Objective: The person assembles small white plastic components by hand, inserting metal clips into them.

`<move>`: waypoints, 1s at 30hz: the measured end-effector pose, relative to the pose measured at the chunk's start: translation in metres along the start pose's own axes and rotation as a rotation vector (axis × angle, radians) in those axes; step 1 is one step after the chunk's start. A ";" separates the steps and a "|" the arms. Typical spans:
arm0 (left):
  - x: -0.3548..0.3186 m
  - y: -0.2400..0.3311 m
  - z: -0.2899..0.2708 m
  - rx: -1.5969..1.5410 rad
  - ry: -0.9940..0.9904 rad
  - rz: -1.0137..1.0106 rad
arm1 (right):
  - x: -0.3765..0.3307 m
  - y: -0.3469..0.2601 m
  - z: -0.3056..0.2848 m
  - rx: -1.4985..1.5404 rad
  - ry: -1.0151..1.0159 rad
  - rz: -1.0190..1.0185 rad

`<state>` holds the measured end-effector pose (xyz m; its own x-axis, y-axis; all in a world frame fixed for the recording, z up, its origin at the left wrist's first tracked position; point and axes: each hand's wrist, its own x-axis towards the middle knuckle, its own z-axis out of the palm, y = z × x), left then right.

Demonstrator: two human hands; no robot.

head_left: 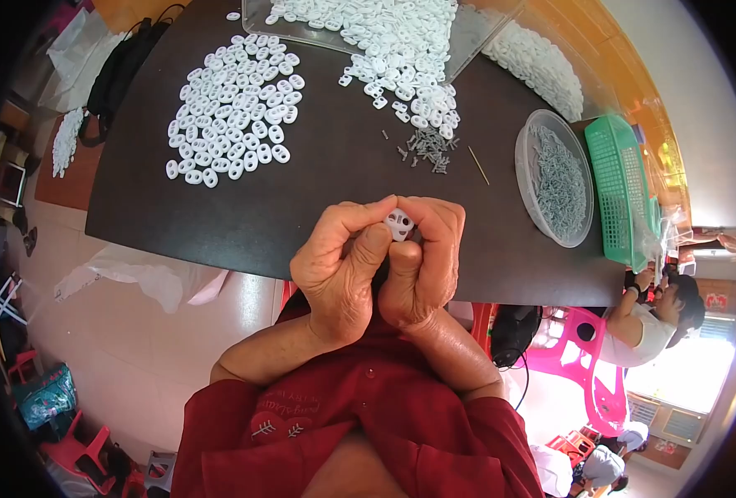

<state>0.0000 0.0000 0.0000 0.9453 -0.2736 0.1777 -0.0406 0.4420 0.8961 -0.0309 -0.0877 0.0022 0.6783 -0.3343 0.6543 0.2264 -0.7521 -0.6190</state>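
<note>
Over the near edge of the dark table, my two hands meet around one small white oval plastic piece with holes (398, 222). The thumb and fingers of my left hand (339, 257) close on its left side. My right hand (424, 253) pinches it from the right, fingers curled. Part of the piece is hidden behind the fingertips. Beyond my hands lies a small heap of grey screw-like pieces (432, 149). Farther left, many similar white oval pieces (235, 112) are spread flat. A loose pile of white pieces (409, 70) spills from a clear tray at the far side.
A round clear tub (520, 178) of grey pieces stands right, beside a green plastic basket (625, 191). One thin stick (478, 165) lies near the grey heap. The table's edge (177, 260) runs in front of me. Another person (646, 328) sits at the right by a pink chair (563, 357).
</note>
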 end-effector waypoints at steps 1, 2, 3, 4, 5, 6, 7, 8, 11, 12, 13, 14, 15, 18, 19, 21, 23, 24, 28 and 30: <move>-0.001 0.000 0.000 0.004 0.002 0.000 | 0.000 0.000 0.000 0.002 0.009 0.003; -0.001 -0.001 0.000 0.008 0.004 0.000 | 0.000 0.000 0.000 0.003 0.019 0.006; -0.001 -0.002 0.000 0.008 0.004 0.001 | 0.001 0.001 0.001 0.004 0.019 0.006; -0.001 -0.004 0.001 0.005 0.020 0.022 | 0.002 0.002 0.001 -0.005 0.031 -0.021; -0.001 -0.005 0.001 0.001 0.036 0.043 | 0.002 0.003 0.002 -0.013 0.044 -0.047; -0.002 -0.005 0.001 0.001 0.036 0.043 | 0.001 0.004 0.002 -0.013 0.044 -0.046; -0.003 -0.005 0.001 0.032 0.009 0.061 | 0.000 0.004 0.002 -0.014 0.044 -0.025; -0.003 -0.005 0.001 0.062 -0.018 0.079 | -0.001 0.004 0.003 -0.015 0.044 -0.004; -0.001 -0.005 0.003 0.084 0.001 0.094 | 0.000 0.003 0.005 -0.008 0.066 0.018; 0.000 -0.006 0.004 0.084 0.001 0.093 | 0.000 0.004 0.006 -0.008 0.067 0.019; 0.001 -0.007 0.005 0.097 0.027 0.116 | 0.000 0.005 0.007 -0.014 0.071 0.009; 0.002 -0.008 0.005 0.110 0.053 0.139 | 0.000 0.006 0.008 -0.020 0.076 0.000; 0.002 -0.010 0.004 0.110 0.053 0.139 | -0.001 0.007 0.009 -0.020 0.076 0.000; 0.002 -0.015 0.003 0.100 0.050 0.116 | 0.000 0.010 0.010 -0.011 0.069 -0.007; 0.003 -0.015 0.003 0.091 0.052 0.121 | 0.001 0.011 0.010 -0.008 0.069 -0.010; 0.004 -0.014 0.004 0.083 0.053 0.126 | 0.002 0.011 0.010 -0.004 0.069 -0.013; 0.005 -0.010 0.003 0.134 0.042 0.085 | 0.003 0.012 0.008 -0.007 0.029 -0.016; 0.006 -0.010 0.003 0.133 0.042 0.085 | 0.002 0.012 0.007 -0.008 0.029 -0.016; 0.010 -0.011 -0.002 0.194 0.032 0.078 | -0.002 0.008 0.005 0.076 -0.020 0.096; 0.011 -0.011 -0.004 0.202 0.015 0.077 | -0.003 0.006 0.003 0.101 -0.029 0.153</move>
<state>0.0121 -0.0044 -0.0091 0.9417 -0.2319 0.2439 -0.1753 0.2805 0.9437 -0.0296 -0.0890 -0.0051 0.7297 -0.4228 0.5374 0.1872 -0.6324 -0.7517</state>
